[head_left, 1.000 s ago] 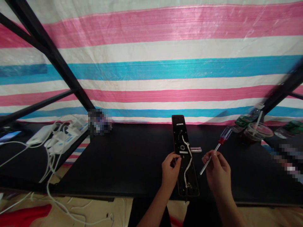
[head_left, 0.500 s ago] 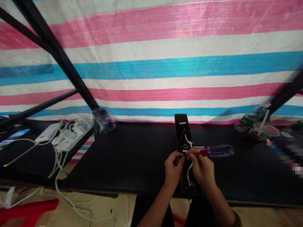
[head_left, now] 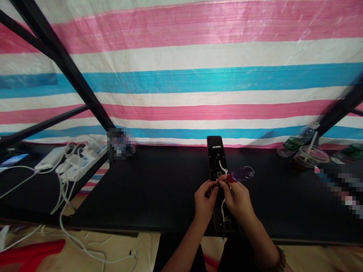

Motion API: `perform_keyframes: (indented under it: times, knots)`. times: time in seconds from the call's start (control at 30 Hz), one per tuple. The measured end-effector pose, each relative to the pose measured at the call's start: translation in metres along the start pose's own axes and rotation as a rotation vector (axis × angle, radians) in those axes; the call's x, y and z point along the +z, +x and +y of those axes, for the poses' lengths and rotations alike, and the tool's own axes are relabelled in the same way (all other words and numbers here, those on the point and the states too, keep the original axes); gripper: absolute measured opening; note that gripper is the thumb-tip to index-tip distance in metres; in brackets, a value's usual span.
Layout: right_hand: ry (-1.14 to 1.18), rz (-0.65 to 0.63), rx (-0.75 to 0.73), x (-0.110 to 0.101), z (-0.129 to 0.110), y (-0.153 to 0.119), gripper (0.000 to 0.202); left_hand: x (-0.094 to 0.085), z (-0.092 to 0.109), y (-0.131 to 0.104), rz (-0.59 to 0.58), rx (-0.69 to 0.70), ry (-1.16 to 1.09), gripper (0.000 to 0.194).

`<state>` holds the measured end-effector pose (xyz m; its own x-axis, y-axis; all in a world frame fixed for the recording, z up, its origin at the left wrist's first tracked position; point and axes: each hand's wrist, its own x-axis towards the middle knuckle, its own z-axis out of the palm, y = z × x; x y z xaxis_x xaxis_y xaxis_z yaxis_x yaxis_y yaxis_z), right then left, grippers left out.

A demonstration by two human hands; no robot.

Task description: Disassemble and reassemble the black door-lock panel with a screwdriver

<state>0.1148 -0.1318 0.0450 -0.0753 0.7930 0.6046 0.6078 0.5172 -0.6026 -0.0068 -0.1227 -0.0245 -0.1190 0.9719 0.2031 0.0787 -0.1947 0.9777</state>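
Observation:
A long black panel (head_left: 215,151) lies on the black table, pointing away from me, with white cords and small round fittings on its face. My right hand (head_left: 236,198) is closed round a screwdriver (head_left: 242,174) with a clear purplish handle and a red collar; the handle points right. Its shaft is hidden by my fingers. Over the panel's middle, my left hand (head_left: 204,200) pinches with thumb and forefinger, touching the fingertips of my right hand. What sits between the left fingertips is too small to make out.
White power strips (head_left: 82,160) with tangled cables lie at the left, beside a phone (head_left: 14,160). A lidded drink cup (head_left: 310,156) and green-labelled bottles (head_left: 292,145) stand at the right. Black metal bars (head_left: 70,71) slant in front of a striped sheet.
The screwdriver handle has swung nearer to my right hand and looks shorter, now angled slightly upward. Both hands remain together over the panel. The whole view has shifted slightly.

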Motion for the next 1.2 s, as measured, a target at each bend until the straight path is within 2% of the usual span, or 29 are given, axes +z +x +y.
perform_keyframes:
  times: [0.27, 0.5, 0.73, 0.97, 1.1, 1.2]
  knots:
    - [-0.006, -0.071, -0.024, -0.002, 0.001, 0.008, 0.018, 0.001, -0.007, -0.001, 0.005, 0.025, 0.001, 0.020]
    - [-0.024, -0.143, -0.059, -0.001, 0.003, 0.008, 0.021, 0.000, -0.003, 0.003, -0.010, 0.080, 0.025, 0.021]
    - [0.008, -0.113, -0.006, -0.004, -0.002, 0.008, 0.017, -0.002, 0.003, 0.005, -0.029, 0.083, 0.054, 0.018]
    - [0.038, 0.075, -0.009, -0.006, -0.010, 0.011, 0.010, -0.001, 0.002, 0.004, -0.010, 0.070, 0.040, 0.017]
    - [0.048, 0.021, -0.038, -0.009, -0.007, 0.011, 0.011, -0.001, 0.001, 0.005, 0.001, 0.059, 0.061, 0.016]
    - [0.044, -0.030, -0.064, -0.010, -0.005, 0.010, 0.020, 0.000, 0.001, 0.007, -0.002, 0.046, 0.057, 0.018]
